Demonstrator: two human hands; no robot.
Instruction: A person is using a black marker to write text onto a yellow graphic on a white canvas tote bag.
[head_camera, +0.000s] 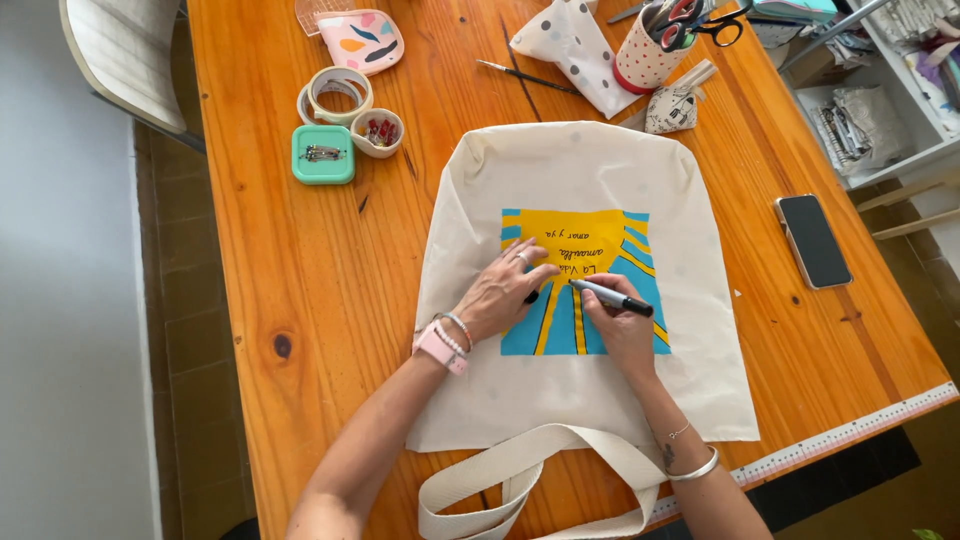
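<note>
The right hand (625, 335) pinches a black marker (612, 297) with its tip on the yellow-and-blue painted panel (560, 330) of the cream tote bag (570, 170) at table centre, mid-lettering, while the left hand (503, 292) presses flat, holding nothing; steady fabric matters next.

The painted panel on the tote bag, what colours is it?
Yellow and blue: the painted panel has a yellow top and blue-and-yellow rays below, clearest in the head view.

Tote bag (580, 180) on table (290, 290), tape rolls (335, 93) to its left, phone (812, 240) to its right, cup (645, 55) behind
</note>
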